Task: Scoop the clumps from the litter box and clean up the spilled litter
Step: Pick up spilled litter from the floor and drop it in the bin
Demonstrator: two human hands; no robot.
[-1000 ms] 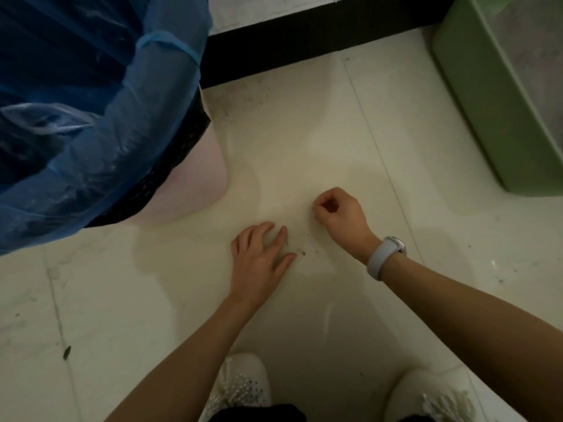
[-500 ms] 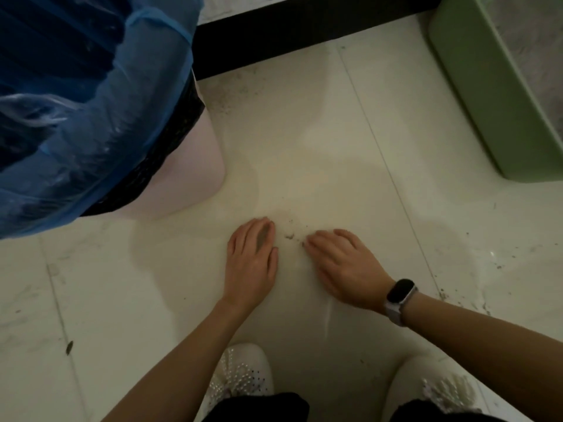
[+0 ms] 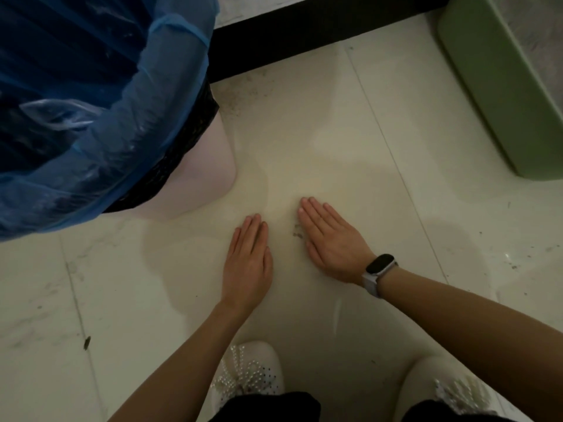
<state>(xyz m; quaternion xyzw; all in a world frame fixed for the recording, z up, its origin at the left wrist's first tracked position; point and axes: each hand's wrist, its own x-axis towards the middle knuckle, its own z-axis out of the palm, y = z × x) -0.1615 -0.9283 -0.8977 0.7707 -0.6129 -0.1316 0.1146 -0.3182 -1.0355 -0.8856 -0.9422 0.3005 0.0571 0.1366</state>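
On the floor (image 3: pixel 350 141) I am laying my left hand (image 3: pixel 248 263) and right hand (image 3: pixel 332 242) flat, fingers straight, flanking spilled litter (image 3: pixel 298 233) to corral it together.

Glossy pale marble-look floor tiles (image 3: pixel 320 123) meet a crinkled translucent blue plastic bin liner (image 3: pixel 100 141), upper left, and a matt green plastic litter box (image 3: pixel 493 95), upper right.

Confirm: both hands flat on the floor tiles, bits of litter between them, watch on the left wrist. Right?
Not quite. The head view shows the watch on the right wrist, not the left. The rest holds: left hand and right hand lie flat on the floor tiles, with bits of litter between them.
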